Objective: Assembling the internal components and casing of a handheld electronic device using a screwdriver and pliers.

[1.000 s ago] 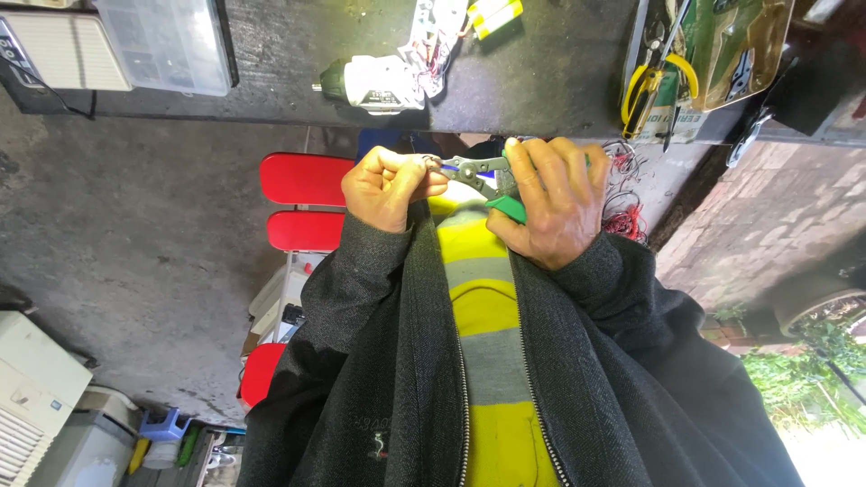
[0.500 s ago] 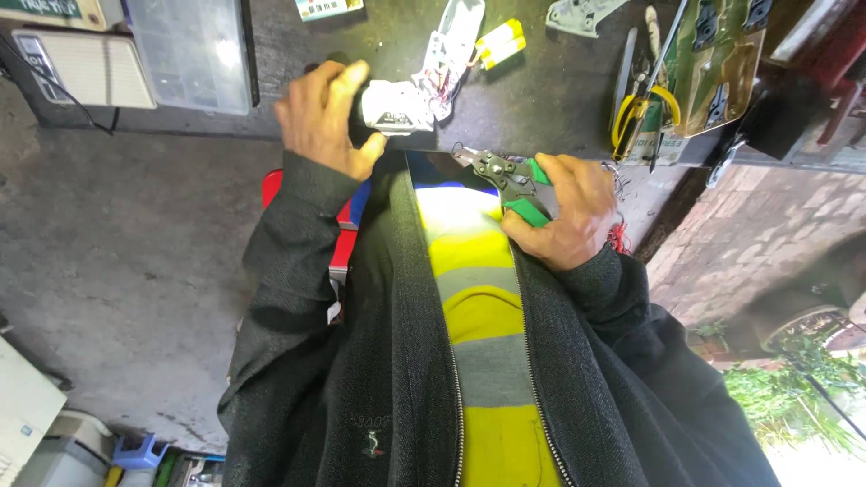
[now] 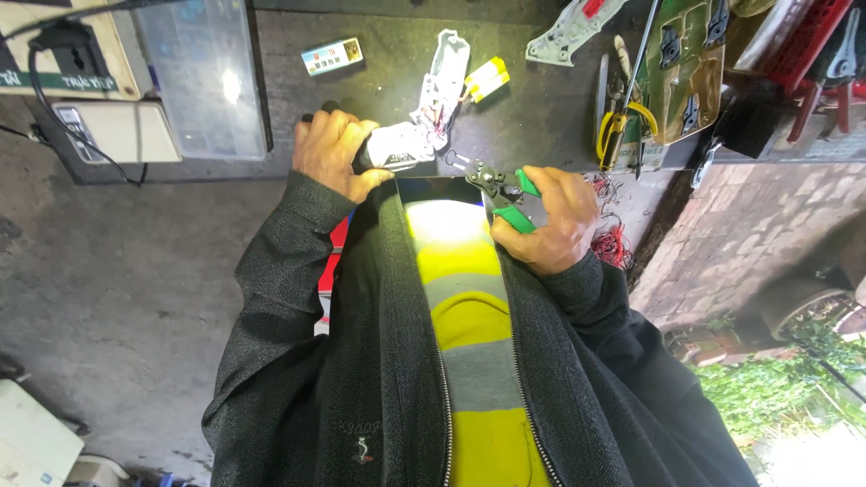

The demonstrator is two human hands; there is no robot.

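The right hand (image 3: 555, 221), at about three o'clock from the frame's centre, is clenched around the green handles of a pair of pliers (image 3: 499, 189), whose dark head points toward ten o'clock. At eleven o'clock the left hand (image 3: 332, 153) is wrapped around a lit torch (image 3: 390, 149) at the edge of the dark workbench (image 3: 379, 81). Farther off at eleven o'clock lies a clear plastic box (image 3: 203, 77).

Daylight scene, evenly lit, sharp in centre. Strong glare thrown by lit torch (image 3: 390, 147) at workbench (image 3: 379, 81) near edge; yellow vest (image 3: 456, 248) washed out below it. Bottom right corner overexposed. Wide-angle bending seen at frame edges.
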